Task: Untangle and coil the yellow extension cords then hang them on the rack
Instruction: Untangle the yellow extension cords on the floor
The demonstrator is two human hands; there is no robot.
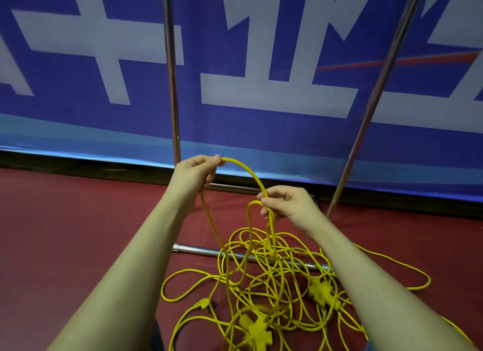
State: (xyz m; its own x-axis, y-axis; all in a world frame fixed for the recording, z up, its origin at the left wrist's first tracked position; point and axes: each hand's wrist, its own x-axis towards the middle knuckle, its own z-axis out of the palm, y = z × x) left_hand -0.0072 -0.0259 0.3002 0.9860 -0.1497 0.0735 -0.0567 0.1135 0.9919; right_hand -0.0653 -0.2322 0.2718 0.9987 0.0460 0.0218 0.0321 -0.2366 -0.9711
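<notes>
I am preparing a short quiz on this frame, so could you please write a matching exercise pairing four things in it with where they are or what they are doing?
Things:
1. left hand
2. right hand
3. cord tangle
4. rack base bar

Places or states:
A. lies on the red floor, partly under cord loops
B. pinches the lower end of the raised arch, at a small loop
C. piled on the floor, not yet coiled
D. holds the top end of the raised arch, near the upright pole

Pairs: 1-D, 2-B, 3-C, 4-A
</notes>
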